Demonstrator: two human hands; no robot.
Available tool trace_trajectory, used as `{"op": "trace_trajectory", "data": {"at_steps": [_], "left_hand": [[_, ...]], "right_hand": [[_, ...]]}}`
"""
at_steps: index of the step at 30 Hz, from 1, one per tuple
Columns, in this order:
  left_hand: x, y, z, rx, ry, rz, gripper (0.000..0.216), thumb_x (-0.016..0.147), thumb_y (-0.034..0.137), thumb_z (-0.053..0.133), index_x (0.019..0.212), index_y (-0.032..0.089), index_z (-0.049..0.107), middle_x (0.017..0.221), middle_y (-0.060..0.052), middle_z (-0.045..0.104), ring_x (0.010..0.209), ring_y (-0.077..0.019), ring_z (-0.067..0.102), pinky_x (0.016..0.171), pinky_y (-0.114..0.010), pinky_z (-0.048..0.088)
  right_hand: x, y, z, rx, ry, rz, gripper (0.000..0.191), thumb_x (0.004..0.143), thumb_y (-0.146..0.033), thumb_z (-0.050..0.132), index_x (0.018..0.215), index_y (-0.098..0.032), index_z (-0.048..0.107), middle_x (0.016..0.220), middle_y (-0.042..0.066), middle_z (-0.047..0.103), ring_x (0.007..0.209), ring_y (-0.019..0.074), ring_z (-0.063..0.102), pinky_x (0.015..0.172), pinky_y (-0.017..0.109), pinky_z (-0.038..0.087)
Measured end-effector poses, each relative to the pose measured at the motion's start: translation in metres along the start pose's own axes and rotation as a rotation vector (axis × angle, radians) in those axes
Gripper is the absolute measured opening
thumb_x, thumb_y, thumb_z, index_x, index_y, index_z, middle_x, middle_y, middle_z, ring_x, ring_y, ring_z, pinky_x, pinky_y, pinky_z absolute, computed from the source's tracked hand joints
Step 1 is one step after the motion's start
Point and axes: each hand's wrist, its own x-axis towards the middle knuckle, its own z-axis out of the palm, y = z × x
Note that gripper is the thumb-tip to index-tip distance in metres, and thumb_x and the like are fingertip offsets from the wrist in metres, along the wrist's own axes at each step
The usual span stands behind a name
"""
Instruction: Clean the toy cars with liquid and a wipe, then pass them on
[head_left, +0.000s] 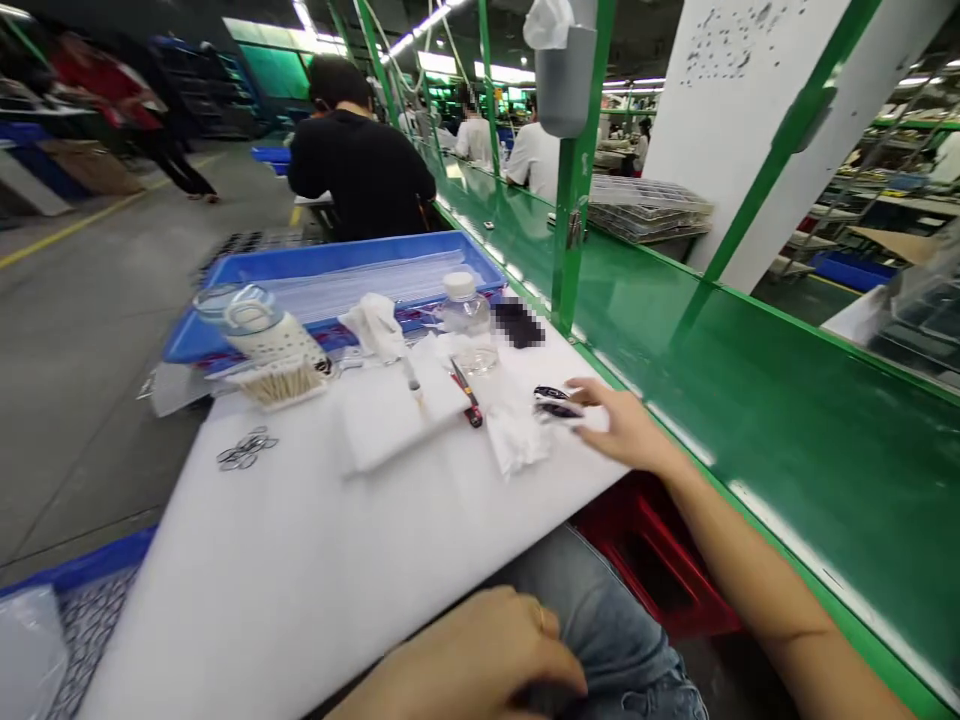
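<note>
My right hand [619,425] reaches over the right edge of the white table. Its thumb and fingers are apart around the near end of dark, glossy oval pieces [556,402]; a firm grip does not show. Beside these pieces lies a crumpled white packet or tissue [517,440]. My left hand [480,655], with a ring on one finger, rests low over my jeans at the table's near edge. Its fingers are loosely bent and partly hidden, with nothing visible in them. Red-and-black-handled tweezers or pliers [469,395] lie by a white pad [397,430] with a small brush [415,385] on it.
A clear bottle [469,325], a cup [270,330], cotton swabs [279,383] and thin rings [247,448] stand or lie on the table [262,570]. Behind is a blue tray [337,262]. A green conveyor [750,400] runs right; a person in black [360,165] sits ahead.
</note>
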Motion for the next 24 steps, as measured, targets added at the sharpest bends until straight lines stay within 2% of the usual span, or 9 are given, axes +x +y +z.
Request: {"op": "trace_trajectory", "data": {"at_steps": [2, 5, 8, 10, 12, 15, 18, 21, 24], "left_hand": [[-0.013, -0.003, -0.011, 0.046, 0.16, -0.157, 0.017, 0.087, 0.033, 0.062, 0.101, 0.028, 0.071, 0.097, -0.002, 0.069, 0.09, -0.0204, 0.064, 0.076, -0.028, 0.047], [-0.04, -0.016, -0.027, 0.198, 0.41, -0.485, 0.015, 0.089, 0.033, 0.055, 0.089, 0.026, 0.069, 0.093, 0.0, 0.069, 0.087, -0.0193, 0.064, 0.077, -0.029, 0.043], [-0.068, -0.036, -0.033, 0.4, 0.578, -0.808, 0.019, 0.089, 0.038, 0.053, 0.09, 0.021, 0.062, 0.095, -0.004, 0.068, 0.086, -0.0253, 0.064, 0.071, -0.033, 0.041], [-0.08, -0.048, -0.031, 0.426, 0.648, -0.874, 0.025, 0.088, 0.042, 0.054, 0.099, 0.021, 0.058, 0.1, -0.006, 0.067, 0.088, -0.0268, 0.063, 0.07, -0.034, 0.042], [-0.083, -0.056, -0.027, 0.383, 0.696, -0.813, 0.031, 0.087, 0.043, 0.054, 0.108, 0.021, 0.055, 0.107, -0.006, 0.065, 0.092, -0.0261, 0.063, 0.073, -0.034, 0.045], [-0.072, -0.059, -0.023, 0.36, 0.702, -0.718, 0.039, 0.089, 0.04, 0.052, 0.123, 0.021, 0.05, 0.109, -0.007, 0.065, 0.094, -0.0257, 0.064, 0.076, -0.034, 0.046], [-0.056, -0.055, -0.025, 0.417, 0.671, -0.75, 0.046, 0.091, 0.033, 0.048, 0.134, 0.018, 0.043, 0.1, -0.008, 0.067, 0.088, -0.0274, 0.066, 0.069, -0.033, 0.044], [-0.044, -0.052, -0.035, 0.414, 0.636, -0.739, 0.054, 0.091, 0.034, 0.051, 0.141, 0.016, 0.038, 0.084, -0.006, 0.067, 0.079, -0.0285, 0.066, 0.062, -0.032, 0.041], [-0.042, -0.055, -0.054, 0.265, 0.549, -0.552, 0.073, 0.082, 0.044, 0.068, 0.145, 0.021, 0.038, 0.071, 0.001, 0.063, 0.073, -0.025, 0.064, 0.057, -0.028, 0.038]], "right_hand": [[0.024, -0.035, 0.036, 0.091, -0.24, -0.248, 0.054, 0.08, -0.015, 0.062, 0.132, -0.018, 0.047, 0.116, 0.008, 0.069, 0.105, 0.0216, 0.065, 0.095, 0.034, 0.048], [0.042, -0.068, 0.079, 0.019, -0.515, -0.406, 0.052, 0.083, -0.01, 0.058, 0.134, -0.014, 0.048, 0.114, 0.012, 0.069, 0.103, 0.0251, 0.065, 0.087, 0.037, 0.05], [0.047, -0.078, 0.099, -0.047, -0.603, -0.466, 0.05, 0.085, -0.006, 0.054, 0.134, -0.012, 0.05, 0.115, 0.015, 0.067, 0.106, 0.0274, 0.064, 0.088, 0.039, 0.05], [0.048, -0.074, 0.1, -0.009, -0.599, -0.47, 0.047, 0.085, -0.007, 0.054, 0.132, -0.012, 0.053, 0.119, 0.015, 0.066, 0.109, 0.0272, 0.063, 0.091, 0.04, 0.05], [0.049, -0.066, 0.094, 0.085, -0.551, -0.452, 0.042, 0.086, -0.011, 0.057, 0.127, -0.014, 0.058, 0.122, 0.013, 0.066, 0.111, 0.0264, 0.063, 0.094, 0.04, 0.05], [0.054, -0.051, 0.075, 0.226, -0.389, -0.388, 0.03, 0.088, -0.02, 0.058, 0.118, -0.018, 0.064, 0.117, 0.008, 0.07, 0.107, 0.0228, 0.065, 0.095, 0.037, 0.05], [0.065, -0.032, 0.053, 0.258, -0.174, -0.27, 0.021, 0.088, -0.025, 0.057, 0.105, -0.021, 0.069, 0.104, 0.005, 0.074, 0.093, 0.0195, 0.07, 0.088, 0.034, 0.053], [0.089, -0.003, 0.039, 0.23, 0.098, -0.08, 0.022, 0.085, -0.029, 0.057, 0.1, -0.019, 0.07, 0.097, 0.005, 0.074, 0.089, 0.0196, 0.07, 0.086, 0.034, 0.054], [0.128, 0.033, 0.037, 0.131, 0.323, 0.186, 0.033, 0.082, -0.028, 0.056, 0.112, -0.015, 0.065, 0.105, 0.01, 0.072, 0.096, 0.0218, 0.067, 0.09, 0.035, 0.052]]}}
